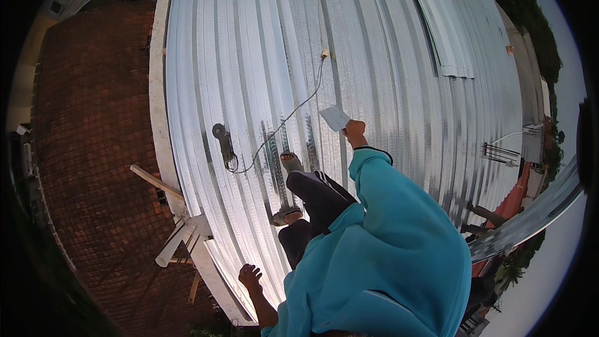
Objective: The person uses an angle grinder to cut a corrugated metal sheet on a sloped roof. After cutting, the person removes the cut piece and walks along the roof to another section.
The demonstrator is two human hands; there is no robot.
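Sheet (334, 118) (pale grey, four-sided), flat, in right grip (354, 130).

plate (333, 117): near corner hidden by right hand (354, 130) | left sleeve (269, 331): cut off by lower edge | trousers (318, 196): partly hidden under shirt (405, 256) | roof (374, 25): cut off by top edge | tool (223, 140): fine parts too small to tell | dark shapes (485, 214) beside curved sheet (530, 221): unclear
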